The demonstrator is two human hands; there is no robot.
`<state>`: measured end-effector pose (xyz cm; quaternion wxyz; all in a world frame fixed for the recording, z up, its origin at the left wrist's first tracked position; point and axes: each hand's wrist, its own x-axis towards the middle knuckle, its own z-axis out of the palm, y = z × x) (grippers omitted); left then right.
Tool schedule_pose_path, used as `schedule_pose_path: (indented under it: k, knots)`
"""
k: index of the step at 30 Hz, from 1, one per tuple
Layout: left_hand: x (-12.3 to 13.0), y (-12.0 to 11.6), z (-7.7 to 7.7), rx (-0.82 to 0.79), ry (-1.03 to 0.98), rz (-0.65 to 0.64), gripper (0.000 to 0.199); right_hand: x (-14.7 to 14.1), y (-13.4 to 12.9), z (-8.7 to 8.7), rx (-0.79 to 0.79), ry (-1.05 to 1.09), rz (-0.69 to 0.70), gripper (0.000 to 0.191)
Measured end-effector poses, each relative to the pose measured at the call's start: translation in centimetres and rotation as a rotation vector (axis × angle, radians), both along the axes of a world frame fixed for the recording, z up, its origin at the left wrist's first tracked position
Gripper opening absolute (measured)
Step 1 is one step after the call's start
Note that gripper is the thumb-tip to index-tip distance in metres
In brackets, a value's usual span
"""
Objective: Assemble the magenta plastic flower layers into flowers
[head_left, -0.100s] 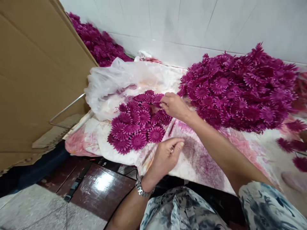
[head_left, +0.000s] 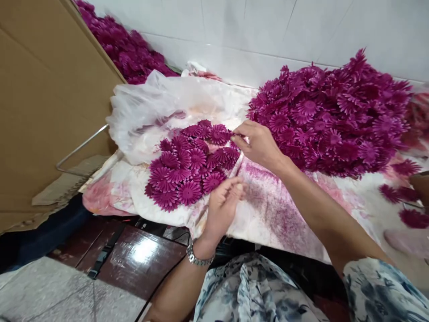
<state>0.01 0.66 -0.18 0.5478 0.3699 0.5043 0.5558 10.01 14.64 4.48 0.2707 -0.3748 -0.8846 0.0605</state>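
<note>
Purple artificial flower heads (head_left: 189, 172) lie in a small pile on a stained white cloth (head_left: 284, 223). At the right edge of this pile, my right hand (head_left: 256, 141) has thumb and forefinger bent toward each other at a flower; whether they grip it is unclear. My left hand (head_left: 225, 203), with a metal watch on its wrist, is closed just below and right of the small pile. Anything between its fingertips is too small to make out. A much larger heap of purple flower heads (head_left: 328, 120) stands to the right, beyond my right hand.
A cardboard sheet (head_left: 50, 89) stands at the left, near a bent metal rod (head_left: 80, 147). Crumpled clear plastic (head_left: 137, 120) lies behind the small pile. More purple flowers (head_left: 124, 49) rest at the back left by the white wall (head_left: 217, 27). Loose flower heads (head_left: 414, 218) are at the far right.
My right hand has moved away from the small pile's upper part toward its right edge. My left hand has shifted slightly up and left in view. The whole view has shifted a little.
</note>
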Motion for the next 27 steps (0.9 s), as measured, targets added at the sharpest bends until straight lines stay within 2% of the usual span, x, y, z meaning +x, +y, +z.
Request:
schedule_pose_path:
  k: [3, 4, 6, 10, 13, 16, 19, 22, 24, 27]
  knots:
    - [0.7, 1.0, 0.6, -0.129, -0.542, 0.069, 0.028, 3.0, -4.0, 0.0, 0.090, 0.038, 0.050, 0.020]
    - [1.0, 1.3, 0.9, -0.166, -0.654, 0.078, 0.030, 3.8, -5.5, -0.4, 0.128, 0.013, 0.060, 0.021]
    - [2.0, 1.7, 1.4, -0.227, -0.744, 0.096, 0.036, 5.2, -8.5, -1.7, 0.194, -0.056, 0.074, 0.022]
    - [4.8, 1.6, 1.2, -0.266, -0.735, 0.138, 0.038, 7.7, -13.3, -3.8, 0.237, -0.133, 0.106, 0.021]
    - [6.9, 1.0, 0.6, -0.220, -0.641, 0.177, 0.047, 9.9, -15.7, -4.0, 0.195, -0.013, 0.097, 0.021]
    - [8.5, 0.6, 0.5, -0.153, -0.530, 0.104, 0.060, 12.1, -17.4, -4.1, 0.138, 0.170, -0.030, 0.024]
    - [9.6, 0.5, 0.7, -0.141, -0.480, 0.022, 0.066, 13.9, -18.6, -4.6, 0.081, 0.264, -0.162, 0.024]
    - [10.6, 0.6, 0.5, -0.120, -0.455, -0.054, 0.066, 15.3, -19.4, -4.6, 0.063, 0.290, -0.216, 0.022]
    - [11.5, 0.6, 0.1, -0.105, -0.420, -0.102, 0.062, 15.8, -19.0, -3.9, 0.053, 0.315, -0.314, 0.021]
    - [13.5, 0.4, -0.4, -0.077, -0.348, -0.180, 0.038, 15.8, -16.6, -2.8, -0.039, 0.422, -0.518, 0.030]
